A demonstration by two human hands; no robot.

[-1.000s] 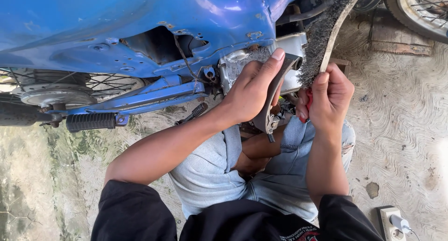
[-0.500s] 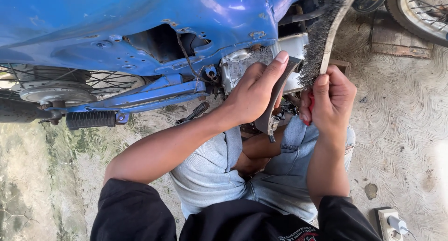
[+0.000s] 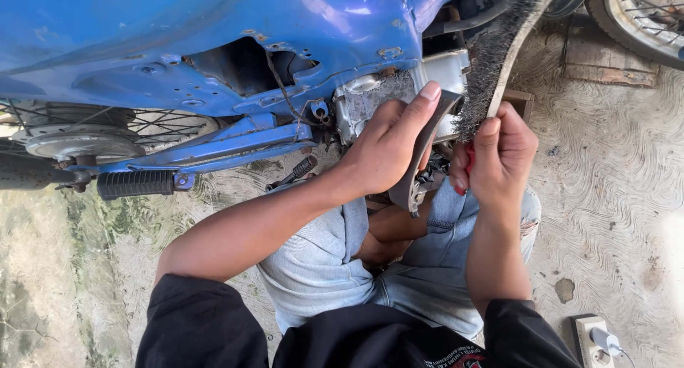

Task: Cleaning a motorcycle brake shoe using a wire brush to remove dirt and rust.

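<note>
Two hands work just below the blue motorcycle [image 3: 214, 33]; the left hand [image 3: 388, 151] grips a curved dark brake shoe [image 3: 420, 161]; the right hand [image 3: 499, 158] clasps a wire brush [image 3: 495, 51] beside it.

One head cam looks down from up close at both hands, w/ the left hand [image 3: 381, 151] and right hand [image 3: 499, 158] mid-pic, blue motorbike [image 3: 214, 47] far, knees near.
</note>
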